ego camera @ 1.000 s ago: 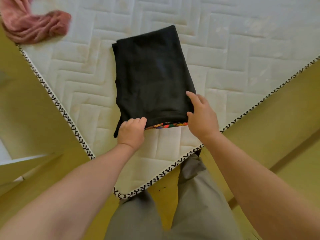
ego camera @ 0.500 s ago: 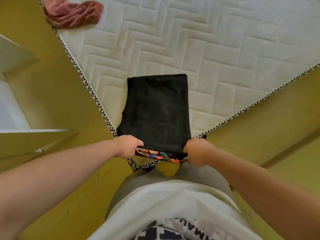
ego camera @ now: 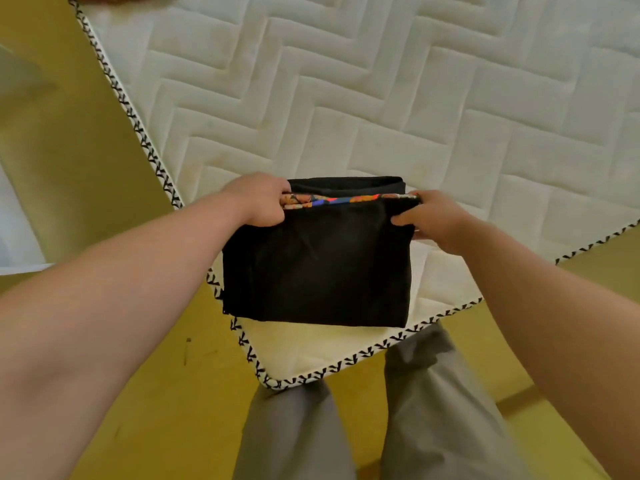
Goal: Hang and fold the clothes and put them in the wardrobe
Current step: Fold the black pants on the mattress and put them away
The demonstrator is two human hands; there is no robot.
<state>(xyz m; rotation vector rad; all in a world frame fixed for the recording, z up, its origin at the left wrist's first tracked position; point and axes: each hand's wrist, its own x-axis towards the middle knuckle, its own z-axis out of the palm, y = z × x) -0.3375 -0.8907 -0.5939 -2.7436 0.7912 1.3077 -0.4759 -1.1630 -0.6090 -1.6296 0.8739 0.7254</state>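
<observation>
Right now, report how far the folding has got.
Done: the black garment lies folded into a compact rectangle at the mattress corner. In hand: left hand and right hand each grip its far edge, where a colourful band shows. Left: releasing it and putting it in the wardrobe, not in view.

I work from one view, the wide-angle head camera. It looks steeply down over the near corner of the mattress (ego camera: 346,98), facing across the mattress away from the wearer. It sits close: the left hand (ego camera: 258,202), right hand (ego camera: 433,220) and black folded garment (ego camera: 318,271) at that corner fill the centre, with grey trouser legs (ego camera: 433,410) just below it.
</observation>
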